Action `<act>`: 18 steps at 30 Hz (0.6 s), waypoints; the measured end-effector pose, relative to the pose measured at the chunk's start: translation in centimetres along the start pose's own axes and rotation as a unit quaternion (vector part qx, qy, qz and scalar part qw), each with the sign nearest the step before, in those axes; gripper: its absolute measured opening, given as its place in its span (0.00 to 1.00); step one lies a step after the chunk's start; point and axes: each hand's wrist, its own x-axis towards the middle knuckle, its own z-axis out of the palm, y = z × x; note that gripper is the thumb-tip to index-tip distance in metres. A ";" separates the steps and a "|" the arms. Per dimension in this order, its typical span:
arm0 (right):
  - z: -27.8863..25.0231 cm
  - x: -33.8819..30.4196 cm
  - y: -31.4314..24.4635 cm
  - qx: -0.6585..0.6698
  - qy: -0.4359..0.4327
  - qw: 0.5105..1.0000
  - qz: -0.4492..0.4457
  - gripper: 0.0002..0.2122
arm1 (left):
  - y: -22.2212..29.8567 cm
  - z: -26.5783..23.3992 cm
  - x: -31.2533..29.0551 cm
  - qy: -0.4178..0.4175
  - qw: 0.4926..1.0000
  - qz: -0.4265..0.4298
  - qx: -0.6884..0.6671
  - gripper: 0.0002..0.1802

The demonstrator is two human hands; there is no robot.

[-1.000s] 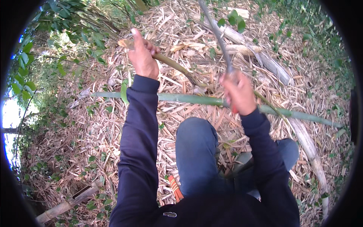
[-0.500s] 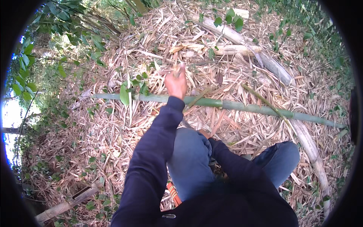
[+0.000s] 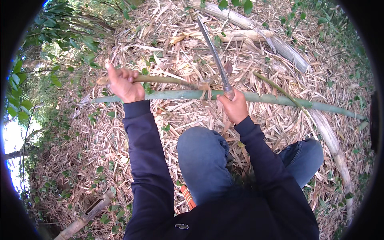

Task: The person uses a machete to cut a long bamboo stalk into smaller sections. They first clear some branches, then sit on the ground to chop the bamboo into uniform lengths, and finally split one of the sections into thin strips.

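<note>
My left hand (image 3: 127, 86) is closed round a thin brownish stick (image 3: 164, 79), which lies roughly level and points right, its far end rough. In my right hand (image 3: 235, 106) is the handle of a machete (image 3: 216, 54); its long narrow blade points up and away, tilted slightly left. Below both hands a long green bamboo pole (image 3: 180, 95) crosses the ground from left to right. The stick's far end is near the pole and the base of the blade; whether it touches either I cannot tell. Another thin stick (image 3: 280, 90) slants over the pole at the right.
Dry bamboo leaves (image 3: 156, 132) cover the ground. Pale dead bamboo logs (image 3: 288, 56) lie at the far right, another trunk (image 3: 329, 146) at the right and a split piece (image 3: 86, 216) at the lower left. An orange striped object (image 3: 188, 197) is beside my knee (image 3: 202, 160). Green bushes stand left.
My left hand has moved left and now shows the stick in its grip. My right hand has come up from beside my knee, with the machete raised into view.
</note>
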 end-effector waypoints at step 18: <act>-2.6 1.4 4.3 -0.029 0.151 0.986 -0.069 0.08 | -13.2 -8.2 -3.8 0.065 0.988 -0.123 -0.070 0.25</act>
